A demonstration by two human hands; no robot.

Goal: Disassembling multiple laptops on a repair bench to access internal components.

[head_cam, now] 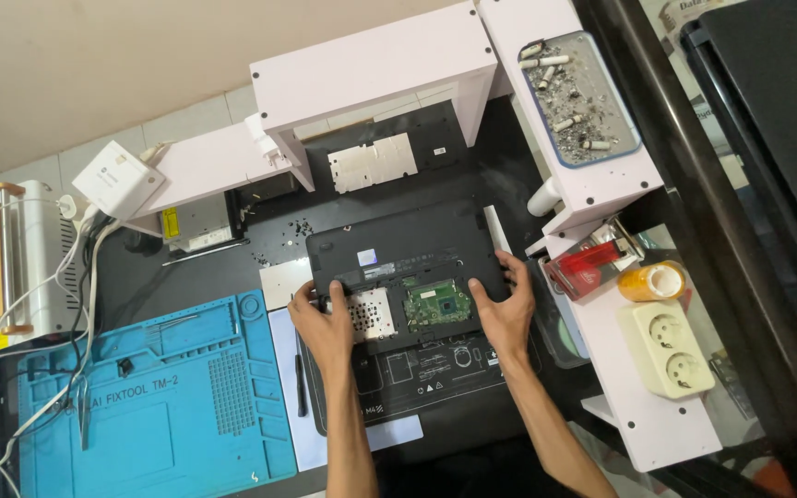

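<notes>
Two hands: both grip one laptop (408,267), lying underside up at mid desk (196,267), its access panel off.
Left hand (320,323): fingers curled over the near-left edge, beside the perforated drive bay (369,312).
Right hand (505,309): fingers spread, clasping the near-right corner.
Handling: rigid shell, likely moderate weight; the exposed green circuit board (435,304) looks fragile. Hold by the outer edges only.
Underneath: black work mat (417,378).
Left of it: blue repair mat (168,397).
Behind: loose metal plate (373,162), white shelf (371,69).
</notes>
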